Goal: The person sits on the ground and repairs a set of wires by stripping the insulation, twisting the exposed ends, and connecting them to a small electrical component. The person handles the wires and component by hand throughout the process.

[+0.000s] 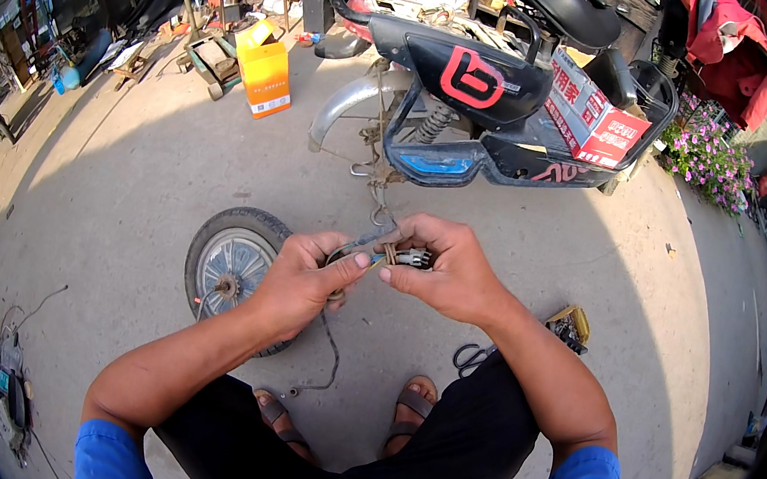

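Note:
In front of me, my left hand [316, 274] pinches a dark cable, fingers closed round it. My right hand [446, 265] is closed on the same cable's end, where a pale multi-pin connector [414, 258] and thin yellow and blue wires [378, 262] show between the fingers. A grey sleeve-like piece [376, 237] spans the two hands. Below the left hand a thin dark cable [334, 349] hangs down toward the ground. Beyond them stands a black electric scooter [454, 74], its rear wheel space bare. A spoked-look wheel with a tyre [230, 268] lies by my left forearm.
Black-handled scissors [469, 358] and a small opened package [569, 329] lie by my right knee. A red-and-white carton [593, 122] rests on the scooter's footboard. An orange box [264, 69] stands far left, pink flowers [708, 166] far right. Electrical parts [13, 389] lie at left.

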Available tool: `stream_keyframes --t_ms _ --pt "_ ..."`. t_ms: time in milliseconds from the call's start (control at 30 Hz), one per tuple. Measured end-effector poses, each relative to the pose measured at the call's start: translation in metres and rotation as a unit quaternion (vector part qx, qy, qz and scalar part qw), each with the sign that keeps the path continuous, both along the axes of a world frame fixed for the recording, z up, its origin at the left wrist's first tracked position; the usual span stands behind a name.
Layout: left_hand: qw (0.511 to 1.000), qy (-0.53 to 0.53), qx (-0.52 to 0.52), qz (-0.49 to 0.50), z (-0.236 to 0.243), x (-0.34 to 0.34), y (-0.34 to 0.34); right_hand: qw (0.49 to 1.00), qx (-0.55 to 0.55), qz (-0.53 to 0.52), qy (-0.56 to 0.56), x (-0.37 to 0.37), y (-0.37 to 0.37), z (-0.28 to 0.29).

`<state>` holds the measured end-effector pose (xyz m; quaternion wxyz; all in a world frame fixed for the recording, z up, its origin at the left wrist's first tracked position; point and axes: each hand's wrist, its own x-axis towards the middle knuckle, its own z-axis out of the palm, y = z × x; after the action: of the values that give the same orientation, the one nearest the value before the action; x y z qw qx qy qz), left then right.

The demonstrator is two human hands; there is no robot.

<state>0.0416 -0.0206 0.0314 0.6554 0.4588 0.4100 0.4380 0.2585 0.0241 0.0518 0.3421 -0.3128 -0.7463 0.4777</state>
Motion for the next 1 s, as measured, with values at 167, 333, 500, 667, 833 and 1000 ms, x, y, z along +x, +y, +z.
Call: stream_keyframes --t_ms 167,333,500,667,833,1000 --pt "1.0 -0.004 0.009 0.019 -0.001 0.001 -0.001 0.999 -0.023 -0.022 -0.002 -0.004 -0.001 -0.001" --pt "0.998 0.034 0.044 0.018 -0.005 0.002 0.0 0.999 0.002 -0.035 0.01 -0.004 0.002 -0.012" --pt "0.995 0.054 0.084 0.023 -0.002 0.004 -0.001 0.999 0.025 -0.045 -0.005 -0.006 -0.002 -0.007" --pt "0.996 0.0 0.08 0.03 0.0 0.007 -0.004 0.998 -0.051 -0.032 0.013 -0.006 -0.004 -0.003" --pt "0.996 -0.009 0.08 0.039 -0.002 0.008 -0.003 0.999 -0.041 -0.011 0.021 -0.005 -0.003 -0.002" --pt "0.986 0.074 0.139 0.051 -0.004 0.005 -0.001 0.998 -0.062 -0.009 0.024 -0.004 -0.006 0.001"
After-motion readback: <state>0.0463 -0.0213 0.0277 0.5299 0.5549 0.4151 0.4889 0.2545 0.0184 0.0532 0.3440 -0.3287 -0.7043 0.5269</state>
